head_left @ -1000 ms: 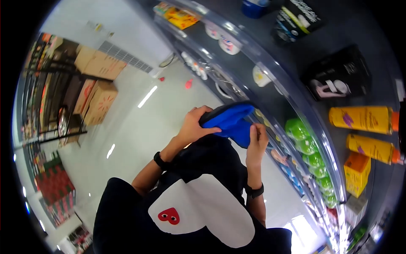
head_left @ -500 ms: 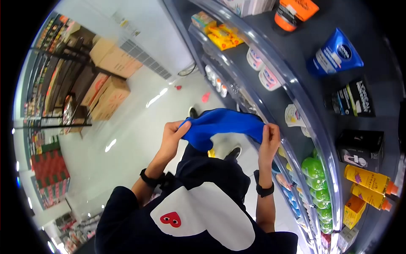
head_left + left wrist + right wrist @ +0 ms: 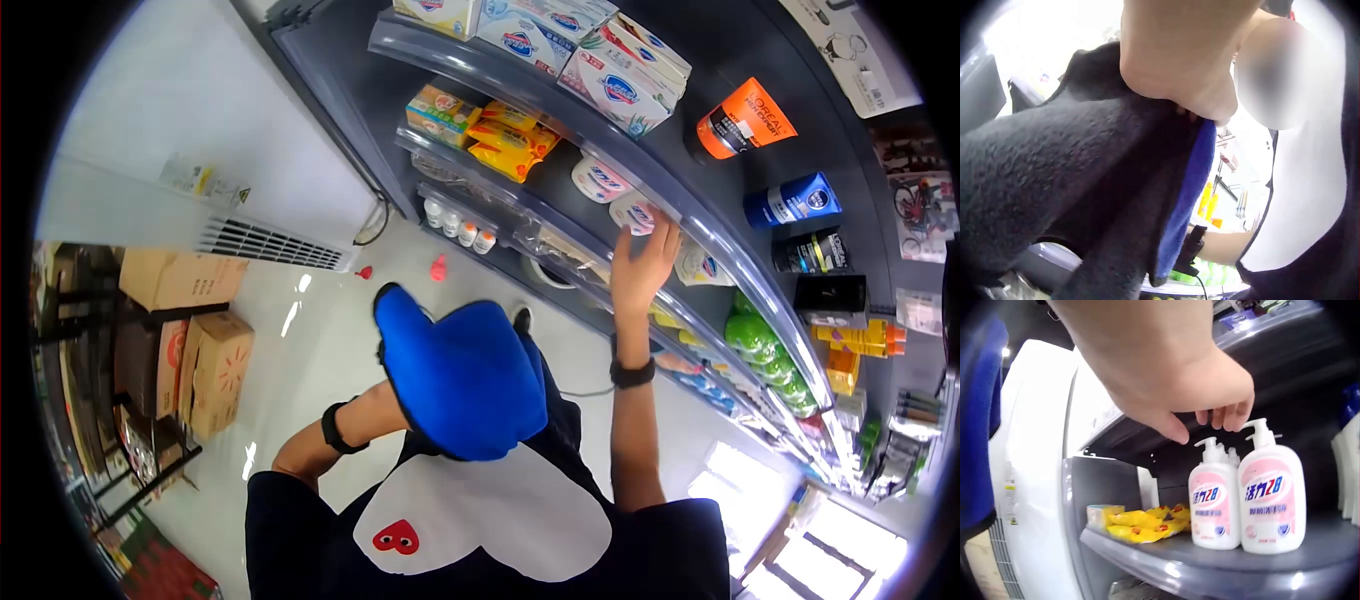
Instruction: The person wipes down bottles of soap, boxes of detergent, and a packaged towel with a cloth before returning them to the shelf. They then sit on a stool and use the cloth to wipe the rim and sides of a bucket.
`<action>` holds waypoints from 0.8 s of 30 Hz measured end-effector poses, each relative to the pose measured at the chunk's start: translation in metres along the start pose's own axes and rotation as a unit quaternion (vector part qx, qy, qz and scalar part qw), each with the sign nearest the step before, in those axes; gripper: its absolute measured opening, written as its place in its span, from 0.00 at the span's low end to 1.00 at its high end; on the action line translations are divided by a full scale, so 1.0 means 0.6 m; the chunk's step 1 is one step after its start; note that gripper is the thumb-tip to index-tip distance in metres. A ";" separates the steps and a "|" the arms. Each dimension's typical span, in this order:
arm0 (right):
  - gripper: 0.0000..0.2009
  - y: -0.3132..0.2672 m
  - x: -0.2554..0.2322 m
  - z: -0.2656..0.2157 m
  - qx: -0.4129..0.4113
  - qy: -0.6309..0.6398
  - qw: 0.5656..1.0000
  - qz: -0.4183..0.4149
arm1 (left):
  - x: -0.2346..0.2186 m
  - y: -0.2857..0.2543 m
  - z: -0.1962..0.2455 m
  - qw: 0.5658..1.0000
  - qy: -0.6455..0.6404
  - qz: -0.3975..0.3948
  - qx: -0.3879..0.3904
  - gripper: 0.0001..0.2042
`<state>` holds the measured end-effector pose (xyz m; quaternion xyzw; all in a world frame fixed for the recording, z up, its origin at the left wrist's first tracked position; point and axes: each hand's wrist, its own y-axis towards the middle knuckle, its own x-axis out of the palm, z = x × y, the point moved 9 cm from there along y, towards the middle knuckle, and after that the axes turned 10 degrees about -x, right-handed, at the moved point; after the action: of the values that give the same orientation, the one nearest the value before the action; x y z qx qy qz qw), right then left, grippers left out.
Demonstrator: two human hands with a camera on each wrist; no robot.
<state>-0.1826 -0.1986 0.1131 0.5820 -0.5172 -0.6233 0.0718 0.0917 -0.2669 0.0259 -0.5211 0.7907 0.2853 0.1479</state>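
Observation:
A cloth [image 3: 465, 375], blue on one face and dark grey on the other, hangs from my left hand and hides that hand in the head view. In the left wrist view, the left hand [image 3: 1179, 62] grips the fabric near its blue edge, fingertips tucked under. My right hand [image 3: 1191, 381] reaches in over the shelf with thumb and fingers apart and bent downward. Just below its fingertips stand white pump bottles with pink labels, a nearer hand-soap bottle [image 3: 1272, 500] and one to its left [image 3: 1213, 509]. Nothing sits between those fingers.
Yellow packets [image 3: 510, 140] lie on the same shelf [image 3: 1147, 559], left of the bottles. Boxed soaps [image 3: 620, 80] and an orange tube [image 3: 745, 118] fill the level above. Green round packs [image 3: 765, 350] are further right. Cardboard boxes [image 3: 215, 370] stand across the floor.
The right hand has let go of the cloth and moved up and forward to the bottles. The cloth, earlier stretched between both hands, now hangs from the left hand alone.

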 end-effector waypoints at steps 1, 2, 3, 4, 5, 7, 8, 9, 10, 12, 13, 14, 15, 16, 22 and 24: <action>0.16 0.013 0.017 0.002 -0.024 -0.061 0.998 -0.009 | 0.028 -0.006 0.005 0.910 0.411 0.027 0.053 0.32; 0.17 0.020 0.040 0.012 -0.048 -0.118 0.992 -0.019 | 0.056 -0.014 0.009 0.659 0.735 0.090 0.132 0.32; 0.17 0.027 0.061 0.022 -0.074 -0.174 0.982 -0.027 | 0.077 0.001 -0.045 0.345 0.913 0.103 0.191 0.28; 0.19 0.031 0.090 0.040 -0.072 -0.172 0.980 -0.074 | 0.081 0.010 -0.088 0.169 0.960 0.122 0.186 0.28; 0.20 0.033 0.118 0.056 -0.070 -0.168 0.976 -0.121 | 0.076 0.020 -0.120 0.054 0.977 0.139 0.154 0.28; 0.22 0.037 0.166 0.076 -0.063 -0.159 0.968 -0.186 | 0.072 0.039 -0.172 -0.134 0.975 0.140 0.105 0.29; 0.22 0.035 0.182 0.084 -0.054 -0.158 0.965 -0.204 | 0.069 0.045 -0.190 -0.201 0.965 0.136 0.098 0.30; 0.23 0.028 0.193 0.093 -0.044 -0.156 0.962 -0.220 | 0.065 0.047 -0.207 -0.260 0.951 0.129 0.107 0.30; 0.22 0.021 0.199 0.103 -0.018 -0.152 0.962 -0.226 | 0.061 0.046 -0.223 -0.319 0.932 0.119 0.129 0.31; 0.21 0.019 0.215 0.115 0.032 -0.138 0.961 -0.236 | 0.054 0.041 -0.251 -0.398 0.891 0.089 0.201 0.32; 0.20 0.028 0.213 0.106 0.011 -0.126 0.972 -0.199 | 0.054 0.034 -0.262 -0.420 0.870 0.072 0.246 0.32; 0.19 0.029 0.206 0.100 -0.008 -0.114 0.980 -0.162 | 0.059 0.025 -0.266 -0.435 0.848 0.058 0.299 0.33; 0.18 0.031 0.198 0.094 -0.027 -0.102 0.986 -0.127 | 0.067 0.014 -0.267 -0.436 0.827 0.044 0.354 0.33; 0.13 0.038 0.193 0.088 -0.053 -0.079 0.993 -0.071 | 0.077 0.002 -0.265 -0.435 0.803 0.031 0.406 0.34; 0.13 0.018 0.243 0.082 -0.043 -0.089 0.985 -0.142 | 0.110 -0.053 -0.241 -0.416 0.703 -0.006 0.577 0.37; 0.14 0.018 0.251 0.100 0.010 -0.030 0.985 -0.170 | 0.113 -0.058 -0.244 -0.419 0.692 -0.006 0.588 0.38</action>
<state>-0.2830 -0.2743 0.0102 0.6433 -0.4185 -0.6386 -0.0565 0.1044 -0.4159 0.0957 -0.1033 0.0644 0.9457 0.3014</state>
